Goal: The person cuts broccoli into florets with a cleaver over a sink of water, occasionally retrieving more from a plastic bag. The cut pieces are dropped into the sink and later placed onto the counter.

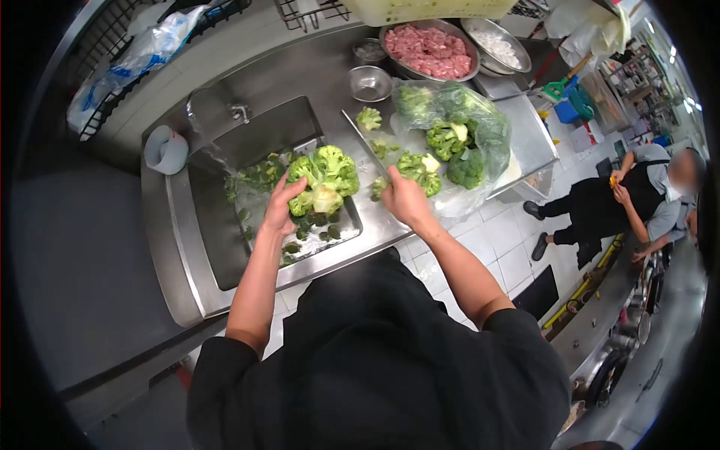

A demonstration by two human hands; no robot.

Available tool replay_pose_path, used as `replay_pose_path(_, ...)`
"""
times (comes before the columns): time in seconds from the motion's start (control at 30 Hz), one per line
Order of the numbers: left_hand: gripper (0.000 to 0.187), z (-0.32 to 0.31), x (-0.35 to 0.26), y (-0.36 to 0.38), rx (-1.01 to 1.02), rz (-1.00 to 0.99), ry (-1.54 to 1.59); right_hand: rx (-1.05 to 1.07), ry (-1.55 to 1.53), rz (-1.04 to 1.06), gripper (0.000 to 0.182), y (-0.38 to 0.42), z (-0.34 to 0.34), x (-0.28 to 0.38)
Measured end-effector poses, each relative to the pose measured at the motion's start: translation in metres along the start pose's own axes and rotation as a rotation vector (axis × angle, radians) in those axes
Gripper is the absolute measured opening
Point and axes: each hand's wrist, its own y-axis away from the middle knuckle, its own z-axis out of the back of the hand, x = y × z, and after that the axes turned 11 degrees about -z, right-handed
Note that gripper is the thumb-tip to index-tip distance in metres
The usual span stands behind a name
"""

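Observation:
My left hand (pixel 279 207) is closed around a head of broccoli (pixel 324 174), held with its pale cut stem facing me, above the right edge of the sink (pixel 212 259). In my right hand (pixel 407 199) is a knife (pixel 363 140), its blade slanting up and left over the steel counter. Beside the blade lies a loose floret (pixel 368 118), with smaller green pieces nearer my knuckles. Just beyond my right hand rests another piece of broccoli (pixel 421 174). More broccoli heads (pixel 448 139) sit on and in a clear plastic bag (pixel 496 133) to the right.
Broccoli leaves (pixel 262 174) lie in the sink under the tap (pixel 238 113). Raw pink meat (pixel 427 49) fills a metal bowl at the back, near a bowl of white pieces (pixel 491 46) and a small metal bowl (pixel 370 93). A co-worker (pixel 619 195) stands at right.

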Motion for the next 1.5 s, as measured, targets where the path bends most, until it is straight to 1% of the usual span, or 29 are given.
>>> replay_pose_path(0.07, 0.055, 0.021, 0.002, -0.002, 0.117, 0.004, 0.331, -0.008, -0.031, 0.049, 0.026, -0.003, 0.004, 0.012)
replay_pose_path(0.1, 0.051, 0.027, 0.002, 0.001, 0.114, -0.043, 0.389, -0.025, -0.134, 0.068, 0.024, -0.001, 0.007, 0.023)
replay_pose_path(0.17, 0.051, 0.050, 0.003, 0.005, 0.099, -0.080, 0.396, -0.052, -0.333, 0.130, 0.022, 0.007, 0.012, 0.051)
replay_pose_path(0.2, 0.051, 0.060, 0.002, 0.008, 0.108, -0.095, 0.401, -0.027, -0.329, 0.148, 0.022, 0.015, 0.021, 0.074)
replay_pose_path(0.27, 0.051, 0.075, -0.005, 0.017, 0.050, -0.118, 0.405, -0.085, -0.507, 0.374, 0.022, 0.035, 0.047, 0.127)
replay_pose_path(0.3, 0.052, 0.081, -0.011, 0.021, 0.035, -0.140, 0.330, -0.063, -0.503, 0.386, 0.022, 0.044, 0.060, 0.152)
replay_pose_path(0.33, 0.053, 0.086, -0.019, 0.024, 0.020, -0.160, 0.254, -0.139, -0.535, 0.540, 0.023, 0.051, 0.071, 0.176)
replay_pose_path(0.37, 0.060, 0.082, -0.035, 0.029, 0.091, -0.191, 0.226, -0.218, -0.569, 0.695, 0.024, 0.055, 0.071, 0.193)
replay_pose_path(0.4, 0.060, 0.080, -0.048, 0.034, 0.075, -0.205, 0.232, -0.200, -0.569, 0.710, 0.024, 0.055, 0.063, 0.203)
replay_pose_path(0.47, 0.067, 0.080, -0.066, 0.042, 0.139, -0.232, 0.197, -0.040, -0.486, 0.664, 0.022, 0.051, 0.044, 0.220)
replay_pose_path(0.53, 0.070, 0.096, -0.074, 0.049, 0.139, -0.259, 0.175, 0.150, -0.227, 0.582, 0.021, 0.031, -0.004, 0.220)
replay_pose_path(0.6, 0.068, 0.116, -0.078, 0.054, 0.133, -0.226, 0.048, 0.135, -0.181, 0.559, 0.022, 0.025, -0.022, 0.221)
replay_pose_path(0.67, 0.065, 0.137, -0.071, 0.063, 0.111, -0.237, 0.131, 0.112, -0.248, 0.459, 0.023, 0.023, -0.033, 0.223)
replay_pose_path(0.7, 0.064, 0.145, -0.069, 0.070, 0.047, -0.235, 0.210, 0.165, -0.277, 0.378, 0.024, 0.021, -0.032, 0.228)
replay_pose_path(0.73, 0.062, 0.152, -0.067, 0.075, -0.013, -0.232, 0.288, 0.119, -0.300, 0.384, 0.024, 0.019, -0.037, 0.230)
replay_pose_path(0.77, 0.060, 0.163, -0.057, 0.072, 0.074, -0.296, 0.374, 0.100, -0.353, 0.391, 0.024, 0.021, -0.041, 0.236)
replay_pose_path(0.8, 0.060, 0.167, -0.050, 0.072, 0.079, -0.291, 0.371, 0.076, -0.408, 0.396, 0.025, 0.024, -0.043, 0.242)
replay_pose_path(0.87, 0.061, 0.168, -0.034, 0.078, 0.057, -0.319, 0.664, 0.095, -0.439, 0.368, 0.025, 0.041, -0.045, 0.258)
replay_pose_path(0.93, 0.065, 0.169, -0.025, 0.076, 0.094, -0.336, 0.695, 0.112, -0.470, 0.330, 0.026, 0.061, -0.040, 0.277)
replay_pose_path(1.03, 0.066, 0.163, -0.027, 0.074, 0.080, -0.398, 0.781, -0.155, -0.543, 0.553, 0.030, 0.086, -0.036, 0.293)
replay_pose_path(1.13, 0.066, 0.157, -0.037, 0.071, 0.134, -0.408, 0.792, -0.119, -0.597, 0.465, 0.028, 0.086, -0.042, 0.303)
replay_pose_path(1.17, 0.065, 0.149, -0.041, 0.072, 0.043, -0.419, 0.735, -0.136, -0.446, 0.479, 0.023, 0.080, -0.043, 0.312)
replay_pose_path(1.2, 0.065, 0.148, -0.042, 0.070, 0.052, -0.418, 0.739, -0.083, -0.348, 0.483, 0.021, 0.064, -0.061, 0.309)
replay_pose_path(1.27, 0.064, 0.149, -0.046, 0.066, 0.017, -0.444, 0.694, -0.007, -0.267, 0.402, 0.021, 0.047, -0.082, 0.295)
replay_pose_path(1.33, 0.064, 0.151, -0.056, 0.061, 0.011, -0.462, 0.646, -0.087, -0.292, 0.340, 0.022, 0.040, -0.077, 0.288)
replay_pose_path(1.4, 0.065, 0.156, -0.063, 0.063, 0.152, -0.383, 0.763, -0.013, -0.433, 0.224, 0.020, 0.035, -0.060, 0.284)
replay_pose_path(1.43, 0.083, 0.139, -0.076, 0.063, 0.018, -0.391, 0.698, -0.016, -0.497, 0.232, 0.021, 0.035, -0.052, 0.286)
replay_pose_path(1.47, 0.083, 0.125, -0.089, 0.065, 0.027, -0.387, 0.687, -0.026, -0.567, 0.240, 0.022, 0.034, -0.046, 0.287)
replay_pose_path(1.5, 0.094, 0.111, -0.098, 0.070, 0.127, -0.433, 0.777, -0.029, -0.581, 0.257, 0.024, 0.036, -0.040, 0.287)
